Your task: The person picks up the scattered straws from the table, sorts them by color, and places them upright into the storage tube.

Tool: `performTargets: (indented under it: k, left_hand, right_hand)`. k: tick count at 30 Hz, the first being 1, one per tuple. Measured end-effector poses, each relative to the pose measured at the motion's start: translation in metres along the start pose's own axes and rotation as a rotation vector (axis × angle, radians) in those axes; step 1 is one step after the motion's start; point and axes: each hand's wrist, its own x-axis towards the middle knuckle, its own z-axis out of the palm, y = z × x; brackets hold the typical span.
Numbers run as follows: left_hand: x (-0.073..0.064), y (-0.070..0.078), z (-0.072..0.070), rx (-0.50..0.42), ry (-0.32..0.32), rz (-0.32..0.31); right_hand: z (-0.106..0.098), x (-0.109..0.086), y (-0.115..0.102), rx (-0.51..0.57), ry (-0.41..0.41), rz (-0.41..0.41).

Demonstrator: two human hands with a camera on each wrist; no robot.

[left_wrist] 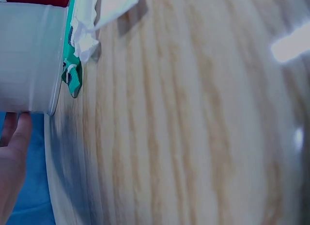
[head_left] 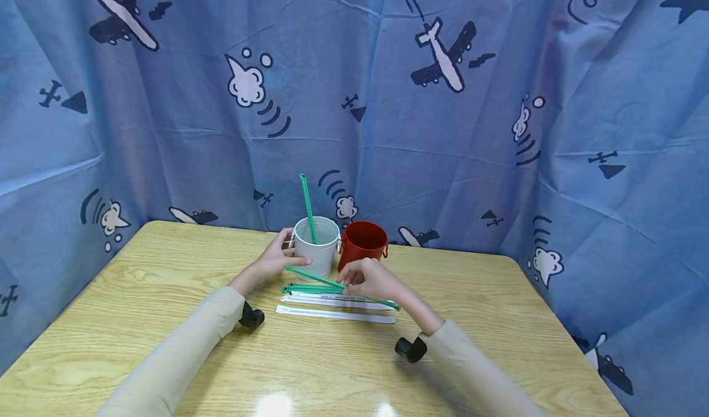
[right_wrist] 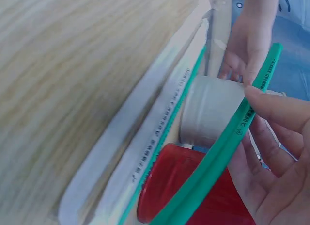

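Note:
My left hand [head_left: 271, 256] holds the white bucket [head_left: 314, 258] from its left side, the thumb across its front. A green wrapped stick [head_left: 307, 205] stands tilted inside this bucket and rises well above the rim. My right hand [head_left: 370, 278] pinches another long, thin green wrapped stick [right_wrist: 227, 142] between thumb and fingers. Its printed wrapper slants over the pile, one end close to the white bucket's front. Below lie several green wrapped sticks [head_left: 310, 288] and white wrapped sticks [head_left: 335, 315], side by side on the table.
A red bucket [head_left: 362, 245] with small side handles stands right of the white one, behind my right hand. Both are near the back edge of the wood-grain table [head_left: 166, 281]. A blue curtain [head_left: 310, 97] printed with planes hangs behind and at the sides.

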Motion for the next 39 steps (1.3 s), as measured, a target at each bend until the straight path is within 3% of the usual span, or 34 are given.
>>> performTargets:
  k: [7, 22, 29, 39]
  left_hand:
    - [0.001, -0.002, -0.002, 0.017, -0.002, 0.004]
    - [0.001, -0.001, -0.001, 0.006, -0.014, 0.005]
    - [-0.003, 0.000, -0.002, 0.016, -0.022, 0.077]
    - [-0.001, 0.004, -0.001, 0.001, -0.018, 0.006]
  right_hand:
    - [-0.009, 0.004, -0.008, 0.045, 0.079, 0.032]
    - [-0.025, 0.024, -0.030, 0.122, 0.351, 0.081]
    - [-0.032, 0.034, -0.040, 0.159, 0.455, 0.066]
    - [-0.042, 0.047, -0.054, 0.206, 0.561, 0.014]
